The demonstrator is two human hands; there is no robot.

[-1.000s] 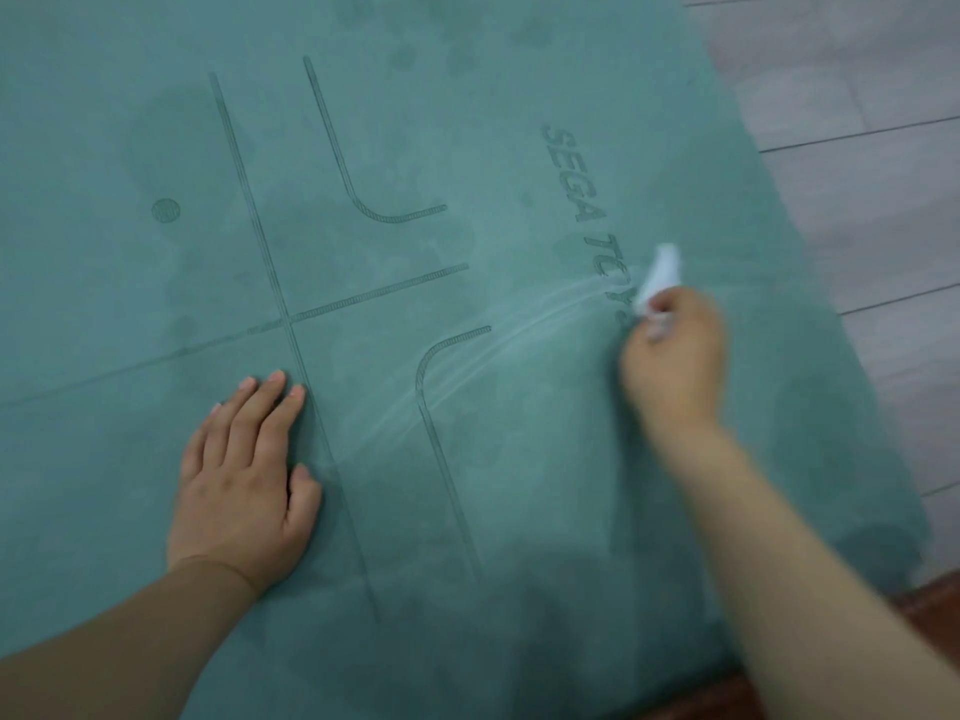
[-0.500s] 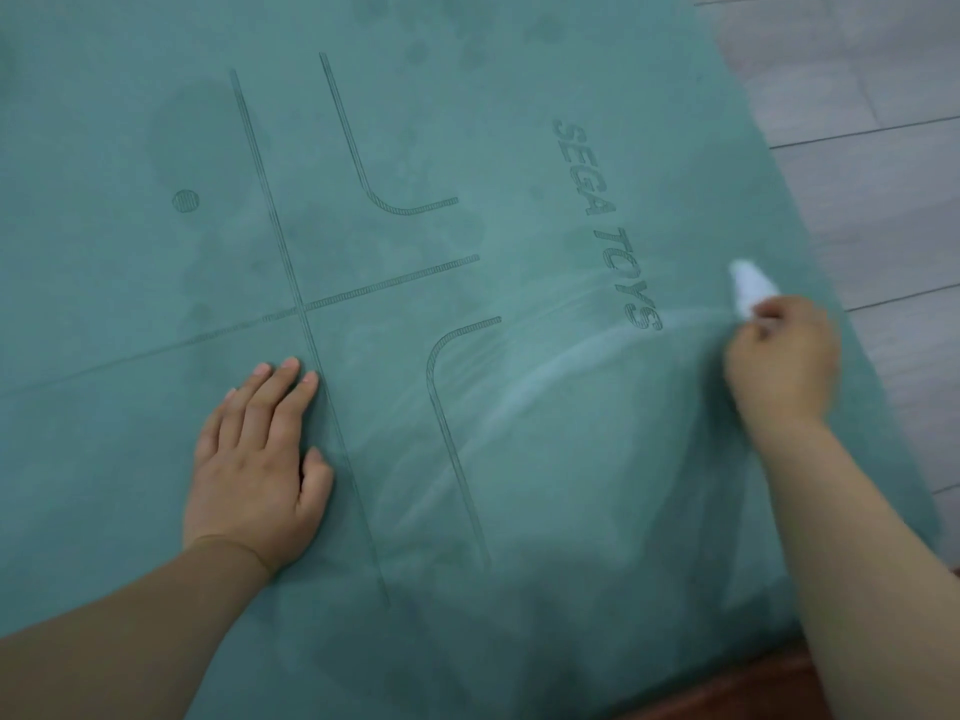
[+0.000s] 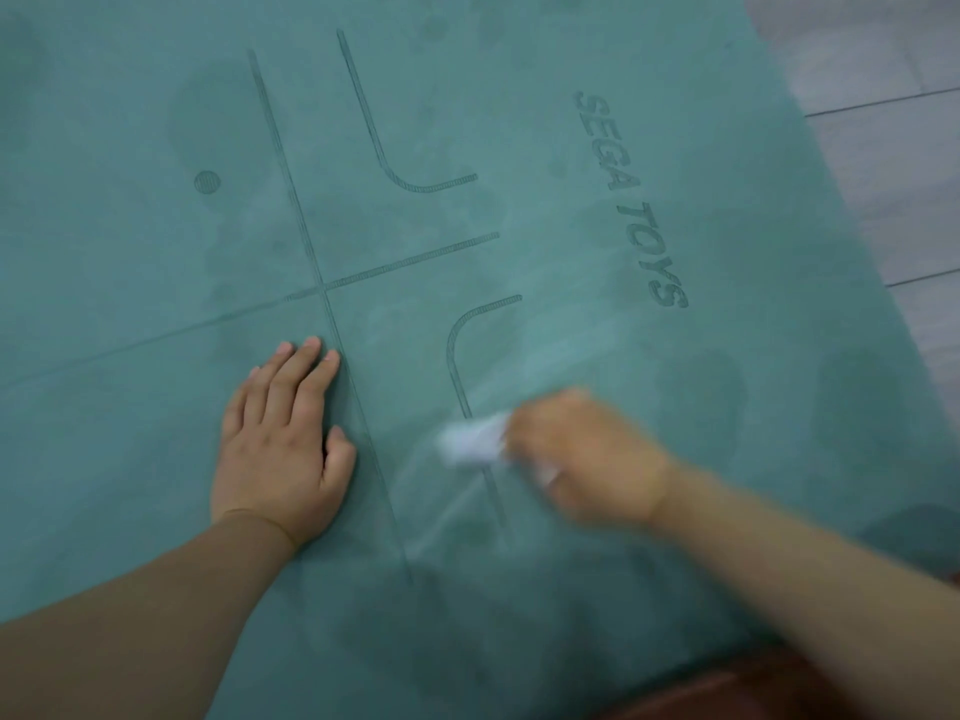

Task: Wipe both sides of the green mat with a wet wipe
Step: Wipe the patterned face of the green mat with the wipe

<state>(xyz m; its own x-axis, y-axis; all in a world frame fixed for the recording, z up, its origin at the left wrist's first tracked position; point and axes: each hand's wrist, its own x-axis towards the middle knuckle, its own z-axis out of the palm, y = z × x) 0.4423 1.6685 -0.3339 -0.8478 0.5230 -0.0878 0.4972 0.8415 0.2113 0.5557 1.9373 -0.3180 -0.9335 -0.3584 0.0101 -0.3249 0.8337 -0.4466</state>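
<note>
1. Green mat (image 3: 156, 122): lies flat and fills most of the view; dark printed guide lines cross near centre, with a small dark dot at 10 o'clock and the lettering "SEGA TOYS" (image 3: 631, 200) at 2 o'clock.
2. Damp marks: darker blotches across the upper mat; pale shiny streaks at 5 o'clock from centre, beside the wipe.
3. Left hand (image 3: 283, 444): at 7 o'clock from centre, palm down on the mat, fingers straight and close together, thumb slightly apart, fingertips just short of the long guide line.
4. Right hand (image 3: 587, 459): at 4 o'clock from centre, blurred; fingers curled round the wipe and holding it against the mat.
5. Wet wipe (image 3: 472, 441): white, bunched, protruding from the right hand toward 9 o'clock, lying over the lower curved guide line, between the two hands.
6. Floor (image 3: 893, 163): pale grey planks along the mat's right edge, at 2 to 3 o'clock.
7. Reddish-brown area (image 3: 727, 688): at 5 o'clock below the mat's near edge; cannot tell what it is.
</note>
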